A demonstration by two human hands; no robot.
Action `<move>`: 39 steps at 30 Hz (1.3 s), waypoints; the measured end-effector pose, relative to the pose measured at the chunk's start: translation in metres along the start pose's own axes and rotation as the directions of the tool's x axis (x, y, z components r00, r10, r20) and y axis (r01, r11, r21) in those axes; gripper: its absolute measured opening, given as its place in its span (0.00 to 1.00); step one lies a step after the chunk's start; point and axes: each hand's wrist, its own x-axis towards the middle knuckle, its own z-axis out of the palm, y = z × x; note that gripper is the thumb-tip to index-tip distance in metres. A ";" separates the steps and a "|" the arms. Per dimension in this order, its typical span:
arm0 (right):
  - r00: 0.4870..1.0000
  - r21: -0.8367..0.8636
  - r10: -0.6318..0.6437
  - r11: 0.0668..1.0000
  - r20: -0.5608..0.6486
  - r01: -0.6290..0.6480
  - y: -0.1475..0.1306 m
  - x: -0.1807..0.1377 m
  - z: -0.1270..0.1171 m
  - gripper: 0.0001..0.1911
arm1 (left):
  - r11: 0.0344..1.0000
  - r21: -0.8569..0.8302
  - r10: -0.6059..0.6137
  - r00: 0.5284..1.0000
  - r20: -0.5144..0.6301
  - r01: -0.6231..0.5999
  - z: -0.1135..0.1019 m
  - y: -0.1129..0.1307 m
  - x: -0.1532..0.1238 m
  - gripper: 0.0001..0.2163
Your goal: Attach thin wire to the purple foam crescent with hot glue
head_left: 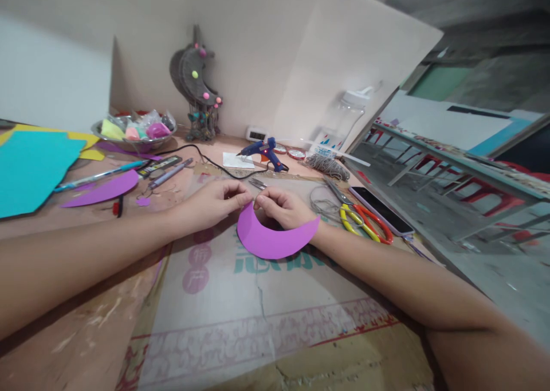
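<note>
A purple paper crescent (275, 243) hangs above the cardboard sheet, its curve facing down toward me. My left hand (219, 204) pinches the crescent's upper left tip between thumb and fingers. Close beside it, my right hand (286, 207) has its thumb and fingertips pressed together near the same tip. Whether those right fingertips grip the paper or something tiny is hidden. The crescent's other tip points up to the right, in front of my right wrist. Just beyond the hands lies a small pair of metal tips (258, 183), partly covered.
Behind stand a blue glue gun (264, 150), a grey crescent ornament (197, 75) and a bowl (137, 141) of coloured clay packets. Scissors (365, 219), a phone (382, 210) and grey cord (329, 166) lie right. Turquoise paper (38, 167), pens (172, 172) and purple scraps (103, 189) lie left.
</note>
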 end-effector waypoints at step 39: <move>0.995 -0.090 0.040 0.995 0.093 -0.032 -0.005 0.000 0.002 0.15 | 1.000 0.012 -0.029 1.000 -0.001 0.029 0.000 0.009 -0.001 0.09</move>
